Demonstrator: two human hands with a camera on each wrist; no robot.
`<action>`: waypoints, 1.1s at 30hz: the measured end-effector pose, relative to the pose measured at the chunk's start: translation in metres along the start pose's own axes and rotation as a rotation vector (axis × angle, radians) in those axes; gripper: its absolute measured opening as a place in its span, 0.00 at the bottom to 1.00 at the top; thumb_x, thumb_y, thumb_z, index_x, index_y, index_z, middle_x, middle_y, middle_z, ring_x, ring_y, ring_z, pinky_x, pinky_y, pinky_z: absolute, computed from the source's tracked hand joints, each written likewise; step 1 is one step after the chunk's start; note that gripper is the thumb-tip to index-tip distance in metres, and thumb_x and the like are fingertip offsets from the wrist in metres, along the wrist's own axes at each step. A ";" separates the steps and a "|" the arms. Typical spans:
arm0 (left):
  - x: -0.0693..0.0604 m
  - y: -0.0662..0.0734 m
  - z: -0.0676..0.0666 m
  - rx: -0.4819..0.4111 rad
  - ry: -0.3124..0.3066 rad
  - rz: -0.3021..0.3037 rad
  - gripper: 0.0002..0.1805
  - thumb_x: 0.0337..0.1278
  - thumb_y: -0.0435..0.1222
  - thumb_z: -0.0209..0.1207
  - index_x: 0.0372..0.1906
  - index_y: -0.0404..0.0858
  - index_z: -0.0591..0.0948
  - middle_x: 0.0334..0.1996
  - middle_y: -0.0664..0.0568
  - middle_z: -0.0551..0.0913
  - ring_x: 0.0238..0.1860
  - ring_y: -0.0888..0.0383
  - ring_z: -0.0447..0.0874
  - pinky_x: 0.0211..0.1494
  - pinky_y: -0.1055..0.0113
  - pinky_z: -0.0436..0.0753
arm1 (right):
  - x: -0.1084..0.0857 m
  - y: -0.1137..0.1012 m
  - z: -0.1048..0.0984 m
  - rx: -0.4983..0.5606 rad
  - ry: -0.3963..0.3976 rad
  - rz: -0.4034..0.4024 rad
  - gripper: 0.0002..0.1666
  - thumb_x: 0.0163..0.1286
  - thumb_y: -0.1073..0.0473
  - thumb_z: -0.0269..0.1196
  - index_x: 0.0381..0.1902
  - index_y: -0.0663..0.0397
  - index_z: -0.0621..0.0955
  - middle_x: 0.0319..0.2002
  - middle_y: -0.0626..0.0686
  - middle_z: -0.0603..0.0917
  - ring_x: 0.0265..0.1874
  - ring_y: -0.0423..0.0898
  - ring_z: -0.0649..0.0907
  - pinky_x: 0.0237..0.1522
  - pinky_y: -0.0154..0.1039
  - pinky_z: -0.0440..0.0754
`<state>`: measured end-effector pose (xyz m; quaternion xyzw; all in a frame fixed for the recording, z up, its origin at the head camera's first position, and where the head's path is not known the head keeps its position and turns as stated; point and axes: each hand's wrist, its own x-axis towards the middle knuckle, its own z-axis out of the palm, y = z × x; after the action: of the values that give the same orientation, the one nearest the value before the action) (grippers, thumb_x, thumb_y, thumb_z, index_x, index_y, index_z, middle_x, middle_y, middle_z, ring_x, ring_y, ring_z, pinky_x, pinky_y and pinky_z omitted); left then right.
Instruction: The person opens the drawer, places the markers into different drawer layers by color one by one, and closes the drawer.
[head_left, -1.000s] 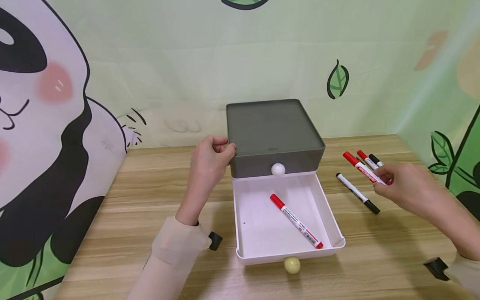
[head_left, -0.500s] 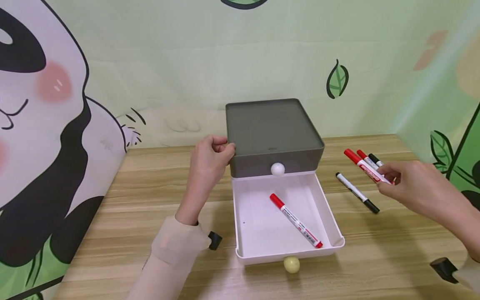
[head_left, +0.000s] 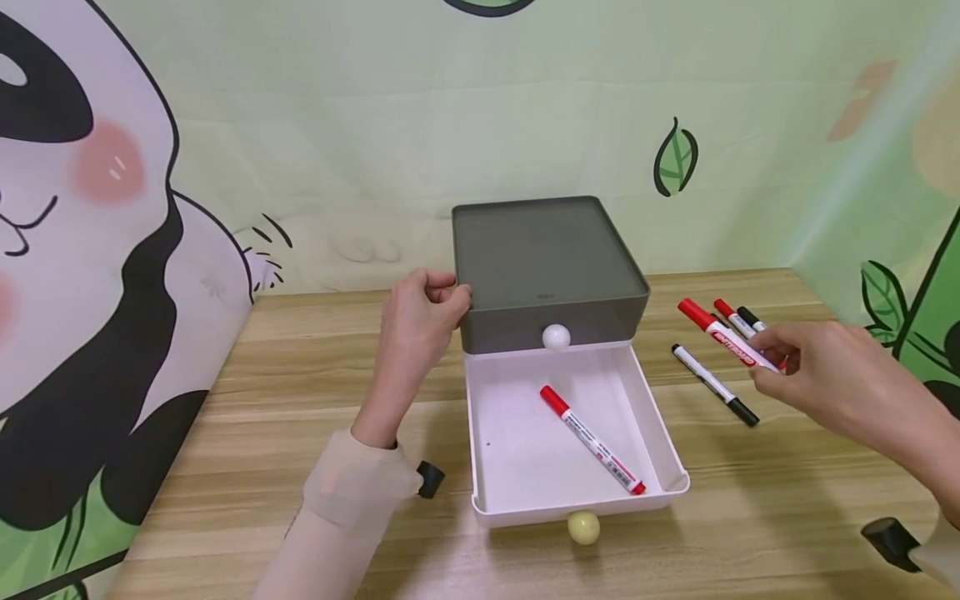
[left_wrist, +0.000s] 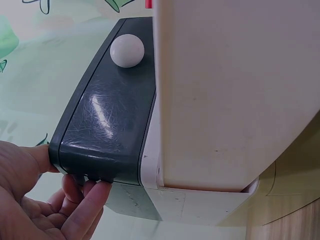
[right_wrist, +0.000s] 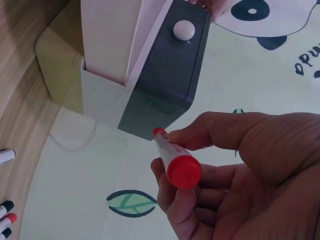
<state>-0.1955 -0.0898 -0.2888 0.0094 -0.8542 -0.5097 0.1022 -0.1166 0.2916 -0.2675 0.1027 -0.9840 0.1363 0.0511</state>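
Beside the stacked drawer box with a dark grey top tier, my left hand grips its front left corner. In the left wrist view the thumb sits on the top edge, the fingers against the side. My right hand pinches a red whiteboard marker between thumb and fingers, held above the table, red cap pointing up and left. A white drawer is pulled out below the grey tier. Inside it lies another red marker, slanting diagonally.
A black-capped marker lies right of the drawer. Behind the right hand lie a red-capped marker and a black-capped one, partly hidden. A white knob and a yellow knob stick out in front of the box.
The right hand with the red marker shifted slightly right, then slightly back left. Left hand, box and drawer keep their places.
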 end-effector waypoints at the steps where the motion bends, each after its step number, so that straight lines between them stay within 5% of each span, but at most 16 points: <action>1: 0.000 0.000 0.000 0.001 0.003 0.004 0.16 0.64 0.41 0.64 0.51 0.35 0.84 0.33 0.50 0.83 0.32 0.53 0.82 0.35 0.64 0.76 | 0.000 -0.001 0.000 0.002 -0.002 -0.005 0.15 0.60 0.65 0.69 0.45 0.69 0.84 0.25 0.47 0.81 0.22 0.44 0.72 0.21 0.38 0.66; 17: -0.001 0.001 0.000 -0.008 -0.006 0.005 0.17 0.65 0.41 0.64 0.52 0.35 0.83 0.33 0.50 0.83 0.31 0.52 0.83 0.34 0.64 0.76 | -0.009 -0.023 0.002 -0.019 0.017 -0.057 0.14 0.57 0.64 0.71 0.43 0.61 0.88 0.24 0.42 0.80 0.21 0.41 0.72 0.21 0.37 0.66; 33: -0.001 0.001 -0.002 -0.019 -0.021 -0.006 0.17 0.65 0.41 0.64 0.53 0.35 0.83 0.35 0.49 0.83 0.31 0.52 0.83 0.33 0.64 0.77 | -0.013 -0.043 0.012 0.075 -0.037 -0.089 0.14 0.59 0.66 0.71 0.44 0.60 0.87 0.25 0.42 0.78 0.23 0.41 0.71 0.22 0.36 0.66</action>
<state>-0.1938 -0.0904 -0.2871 0.0054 -0.8503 -0.5182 0.0918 -0.0950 0.2501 -0.2693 0.1509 -0.9734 0.1689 0.0352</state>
